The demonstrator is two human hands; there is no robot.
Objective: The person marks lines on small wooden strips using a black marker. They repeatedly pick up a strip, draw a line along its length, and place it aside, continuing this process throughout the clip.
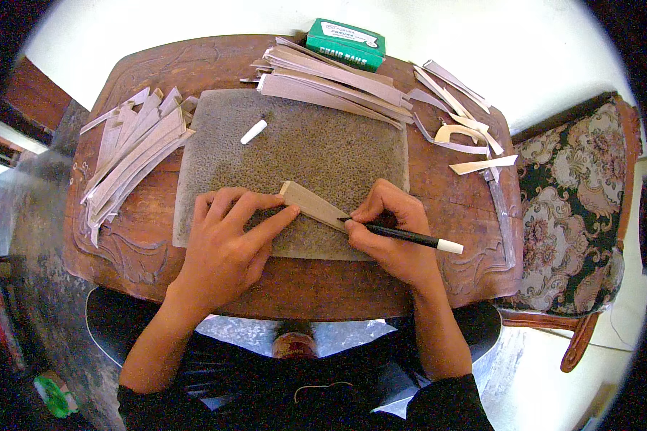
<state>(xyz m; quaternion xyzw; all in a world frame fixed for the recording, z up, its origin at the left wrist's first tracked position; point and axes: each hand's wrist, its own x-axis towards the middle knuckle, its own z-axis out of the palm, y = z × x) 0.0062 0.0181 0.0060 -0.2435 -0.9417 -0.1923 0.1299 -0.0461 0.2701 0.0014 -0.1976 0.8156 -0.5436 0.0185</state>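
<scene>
My left hand point(223, 233) grips the left end of a short, tapered grey-brown strip point(313, 204), its thumb and index finger at the edges. The strip lies slantwise over the near part of a speckled grey mat point(302, 154). In my right hand point(401, 231) is a black marker point(410, 235) with a white end. Its tip meets the strip near the right end, where my right fingers are also close. A loose white marker cap point(254, 133) rests farther back on the mat.
Thin strips point(140, 147) are piled at the left, and another stack point(331, 82) lies at the back. Curved offcuts point(467, 133) and a knife-like blade point(497, 205) lie at the right. Behind is a green box point(346, 44). A floral chair point(571, 208) stands beside the carved wooden table point(295, 291).
</scene>
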